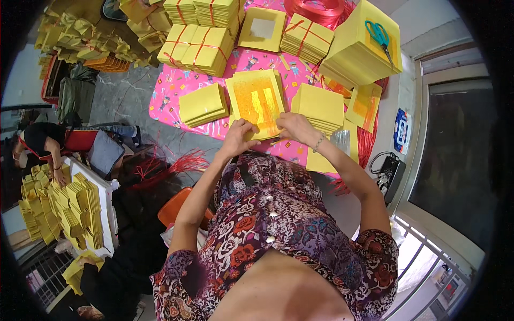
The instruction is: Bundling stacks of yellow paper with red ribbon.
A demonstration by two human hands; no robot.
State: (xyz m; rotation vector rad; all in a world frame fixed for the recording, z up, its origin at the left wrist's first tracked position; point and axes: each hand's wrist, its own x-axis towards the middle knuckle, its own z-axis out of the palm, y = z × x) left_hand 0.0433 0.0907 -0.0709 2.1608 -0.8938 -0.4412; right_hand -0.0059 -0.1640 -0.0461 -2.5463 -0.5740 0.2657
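A yellow joss paper sheet point(241, 88) with an orange printed panel and shiny gold strips lies on top of a small pile in front of me. At its lower left corner, the curled fingers of my left hand point(239, 138) are closed on the near edge. Beside the lower right corner, my right hand point(297, 128) pinches the same near edge, which looks slightly lifted or folded. A pile of folded yellow paper point(203, 104) sits left of the sheet. Another folded pile point(319, 107) is close to the right, just beyond my right hand.
The table has a pink patterned cover point(166, 101). Red-tied paper bundles point(209, 51) stand at the back. Teal scissors point(377, 33) rest on a tall paper stack point(348, 56); red ribbon point(316, 13) lies behind. At left, other people handle paper at a white table point(110, 214).
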